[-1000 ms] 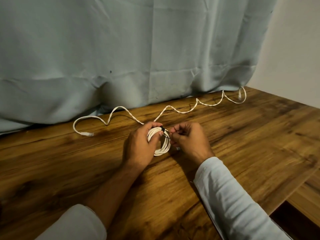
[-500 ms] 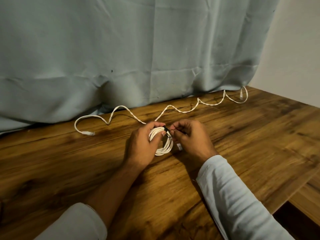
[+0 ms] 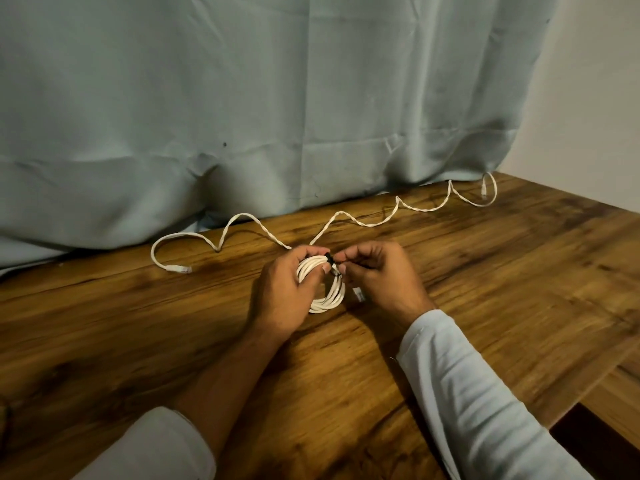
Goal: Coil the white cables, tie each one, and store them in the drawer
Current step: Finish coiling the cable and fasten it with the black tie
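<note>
My left hand (image 3: 280, 292) grips coiled cable (image 3: 329, 301) on tabletop (image 3: 485, 306); my right hand (image 3: 381, 282) pinches black tie (image 3: 330, 261). Cinch snug, keeping loops stacked; avoid crushing cable.

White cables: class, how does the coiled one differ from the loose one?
The coiled cable is wound into loops; the loose cable snakes along the curtain. The left hand holds the coiled cable while the right hand pinches its black tie; the loose cable lies unheld, untied. Both are white.
</note>
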The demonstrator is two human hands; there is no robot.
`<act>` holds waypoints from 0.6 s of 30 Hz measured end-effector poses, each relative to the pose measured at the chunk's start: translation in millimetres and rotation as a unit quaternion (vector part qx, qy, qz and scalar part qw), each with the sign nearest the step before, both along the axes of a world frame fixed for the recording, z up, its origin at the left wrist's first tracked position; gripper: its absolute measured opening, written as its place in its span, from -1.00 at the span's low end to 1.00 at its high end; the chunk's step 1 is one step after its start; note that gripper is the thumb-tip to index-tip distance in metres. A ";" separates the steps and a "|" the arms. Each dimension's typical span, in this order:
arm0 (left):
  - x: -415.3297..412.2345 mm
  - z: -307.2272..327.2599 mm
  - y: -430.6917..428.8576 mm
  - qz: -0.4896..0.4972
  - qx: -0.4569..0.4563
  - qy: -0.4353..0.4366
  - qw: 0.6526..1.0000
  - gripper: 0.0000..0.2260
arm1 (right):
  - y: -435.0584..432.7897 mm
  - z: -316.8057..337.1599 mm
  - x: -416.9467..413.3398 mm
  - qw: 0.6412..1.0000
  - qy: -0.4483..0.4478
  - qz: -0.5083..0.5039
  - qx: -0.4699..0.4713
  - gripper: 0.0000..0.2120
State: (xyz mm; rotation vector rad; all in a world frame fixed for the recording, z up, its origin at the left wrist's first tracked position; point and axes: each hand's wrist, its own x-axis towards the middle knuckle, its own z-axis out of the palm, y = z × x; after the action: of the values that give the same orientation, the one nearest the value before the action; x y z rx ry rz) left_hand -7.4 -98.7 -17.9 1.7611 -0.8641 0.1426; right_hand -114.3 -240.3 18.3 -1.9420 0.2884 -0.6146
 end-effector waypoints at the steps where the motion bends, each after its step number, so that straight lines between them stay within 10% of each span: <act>1: 0.3 0.0 0.0 0.002 0.000 0.000 1.000 -0.76 | 0.3 -0.1 -1.1 1.000 0.002 0.004 0.005 -0.77; 18: -2.5 2.8 0.6 0.004 -0.010 0.013 1.000 -0.79 | 26.2 2.5 0.9 0.964 -0.022 -0.138 -0.226 -0.73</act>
State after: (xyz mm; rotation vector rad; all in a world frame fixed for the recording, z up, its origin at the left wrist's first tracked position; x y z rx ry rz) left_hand -9.9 -98.1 -15.0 1.7438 -0.8342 0.1325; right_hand -113.4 -214.1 20.8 -2.3400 0.4235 -0.9722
